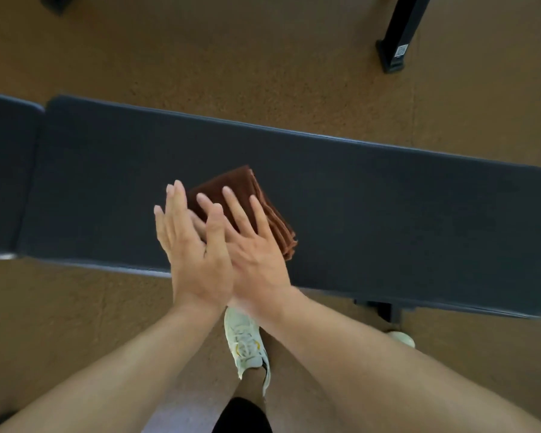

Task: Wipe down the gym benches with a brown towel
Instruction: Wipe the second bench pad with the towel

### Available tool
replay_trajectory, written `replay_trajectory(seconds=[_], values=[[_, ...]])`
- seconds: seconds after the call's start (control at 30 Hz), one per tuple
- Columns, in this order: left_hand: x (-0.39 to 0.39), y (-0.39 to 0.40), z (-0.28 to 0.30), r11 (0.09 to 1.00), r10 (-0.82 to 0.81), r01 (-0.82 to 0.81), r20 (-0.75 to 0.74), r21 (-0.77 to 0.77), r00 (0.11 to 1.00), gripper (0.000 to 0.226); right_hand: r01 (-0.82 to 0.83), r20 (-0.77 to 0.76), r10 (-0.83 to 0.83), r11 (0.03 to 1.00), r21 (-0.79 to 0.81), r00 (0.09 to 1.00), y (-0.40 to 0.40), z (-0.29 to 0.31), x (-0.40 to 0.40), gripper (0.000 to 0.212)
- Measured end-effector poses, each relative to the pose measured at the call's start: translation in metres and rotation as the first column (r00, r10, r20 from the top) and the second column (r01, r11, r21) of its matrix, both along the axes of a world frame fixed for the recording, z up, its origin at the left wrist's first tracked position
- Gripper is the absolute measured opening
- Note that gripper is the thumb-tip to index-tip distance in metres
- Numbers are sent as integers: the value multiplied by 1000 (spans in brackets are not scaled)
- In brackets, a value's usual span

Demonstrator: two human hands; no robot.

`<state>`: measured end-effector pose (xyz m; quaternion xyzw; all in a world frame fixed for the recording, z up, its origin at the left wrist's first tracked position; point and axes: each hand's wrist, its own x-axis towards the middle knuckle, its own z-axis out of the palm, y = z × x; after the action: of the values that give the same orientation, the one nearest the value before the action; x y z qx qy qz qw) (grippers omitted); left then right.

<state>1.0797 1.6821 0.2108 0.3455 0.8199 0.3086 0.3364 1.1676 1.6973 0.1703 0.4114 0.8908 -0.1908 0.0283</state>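
Note:
A long dark padded gym bench (388, 220) runs across the view from left to right. A folded brown towel (253, 195) lies flat on its pad, near the front edge. My right hand (256, 245) rests on the towel with fingers spread and straight. My left hand (191, 245) is over the towel's left edge, fingers straight and together, its thumb crossing over the right hand. Neither hand curls around the cloth. The near part of the towel is hidden under my hands.
A second bench pad (7, 176) adjoins at the left. A black equipment post (400, 35) stands on the brown floor at the back right. My white shoe (247, 342) is below the bench's front edge, and a bench foot (384, 310) is at the lower right.

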Motion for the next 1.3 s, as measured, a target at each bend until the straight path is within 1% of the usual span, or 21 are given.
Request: replay_trajectory(seconds=[0.07, 0.13, 0.17, 0.23, 0.3, 0.33, 0.37, 0.43, 0.47, 0.53, 0.6, 0.67, 0.73, 0.8, 0.83, 0.9, 0.97, 1.1, 1.17, 1.23, 1.3], values=[[21, 9, 6, 999, -7, 8, 40, -40, 999, 69, 67, -10, -67, 998, -9, 998, -10, -1, 39, 66], [49, 12, 10, 987, -147, 151, 69, -52, 987, 69, 268, 3, -268, 963, -32, 963, -25, -2, 93, 69], [65, 14, 11, 968, -242, 247, 77, -48, 967, 68, 391, 28, -390, 920, -37, 920, -34, -1, 124, 71], [102, 19, 13, 898, -433, 438, 84, -44, 897, 64, 627, 126, -619, 779, -25, 775, -48, 1, 187, 75], [142, 28, 15, 807, -581, 587, 90, -59, 809, 65, 772, 223, -750, 636, -16, 623, -48, 4, 240, 75], [162, 35, 17, 770, -626, 633, 101, -74, 773, 69, 783, 259, -753, 621, -20, 604, -40, 4, 261, 75], [180, 44, 20, 750, -645, 655, 117, -91, 755, 73, 767, 279, -731, 641, -36, 623, -27, 5, 277, 76], [210, 63, 26, 750, -632, 649, 150, -131, 761, 79, 731, 253, -699, 681, -47, 668, 18, 1, 298, 76], [222, 72, 27, 752, -622, 640, 151, -156, 768, 82, 736, 210, -714, 675, -48, 668, 52, 0, 307, 76], [241, 87, 23, 718, -655, 655, 91, -237, 751, 88, 766, 174, -748, 639, -74, 641, 118, 0, 318, 72], [253, 96, 15, 651, -709, 669, 28, -360, 705, 96, 753, 194, -731, 655, -72, 654, 150, -3, 323, 68], [260, 101, 9, 578, -750, 657, 2, -483, 661, 107, 698, 131, -689, 714, -42, 713, 131, -4, 326, 68], [264, 101, 5, 494, -813, 651, -40, -576, 581, 125, 624, 60, -622, 781, -27, 781, 70, -1, 333, 71], [266, 101, 4, 414, -869, 639, -71, -649, 491, 148, 530, 71, -526, 846, -55, 847, -6, 1, 343, 74], [266, 101, 4, 392, -885, 624, -94, -676, 455, 155, 497, 90, -491, 865, -68, 867, -36, 1, 347, 77], [267, 100, 5, 383, -902, 596, -147, -706, 406, 159, 454, 110, -446, 888, -75, 888, -64, -2, 354, 80], [270, 99, 6, 398, -899, 581, -177, -710, 400, 159, 443, 90, -436, 893, -83, 896, -51, -5, 352, 76], [274, 97, 9, 424, -883, 563, -187, -709, 431, 157, 434, 3, -436, 895, -102, 900, 43, -8, 335, 68], [276, 98, 10, 409, -889, 547, -185, -730, 418, 159, 418, 13, -418, 906, -72, 908, 97, -9, 331, 70], [279, 100, 11, 389, -899, 516, -192, -763, 394, 162, 421, 60, -418, 906, -41, 907, 131, -9, 342, 71], [283, 102, 12, 388, -897, 487, -199, -782, 395, 163, 514, 87, -510, 858, -22, 856, 135, -8, 363, 72]])
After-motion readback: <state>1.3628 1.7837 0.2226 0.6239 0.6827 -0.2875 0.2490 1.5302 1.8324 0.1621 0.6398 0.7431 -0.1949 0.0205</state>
